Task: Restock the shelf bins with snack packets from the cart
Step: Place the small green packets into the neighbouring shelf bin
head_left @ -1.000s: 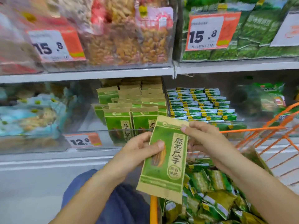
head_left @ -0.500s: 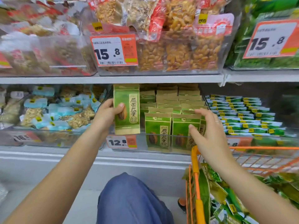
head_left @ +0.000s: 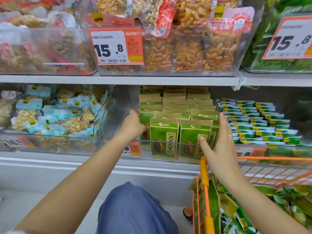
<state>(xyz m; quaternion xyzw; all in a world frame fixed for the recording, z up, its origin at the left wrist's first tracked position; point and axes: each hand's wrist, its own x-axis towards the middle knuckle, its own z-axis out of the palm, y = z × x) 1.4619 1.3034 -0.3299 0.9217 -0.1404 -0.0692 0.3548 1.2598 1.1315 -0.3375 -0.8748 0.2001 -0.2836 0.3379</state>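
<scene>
Snack packets (head_left: 164, 137) of green and kraft paper stand in rows in the clear middle bin (head_left: 168, 141) on the lower shelf, seen from the head camera, the only view. The packet that was in the left hand (head_left: 133, 125) half a second ago, held up in front of the bin, is now down at the left end of the rows, with the hand curled against its edge; it reads as just slotted in, though whether the fingers still pinch it cannot be told. The right hand (head_left: 219, 146) has slid to the right flank of the front row, fingers straight and flat against the packets, thumb across the front one, steadying the stack and holding nothing.

By this reading one more packet is home and the next must come from the orange cart (head_left: 205, 179) at lower right, where a heap of green packets waits.

The count: two hands, both at the bin. Two packets show full faces in the front row, with a third partly hidden behind each hand; about six ranks rise behind them, too overlapped for an exact total. Three clear bins line the upper shelf, three the lower. Two large price tags reading 15.8 (head_left: 116, 46) hang above. The cart's load is too jumbled to number.
</scene>
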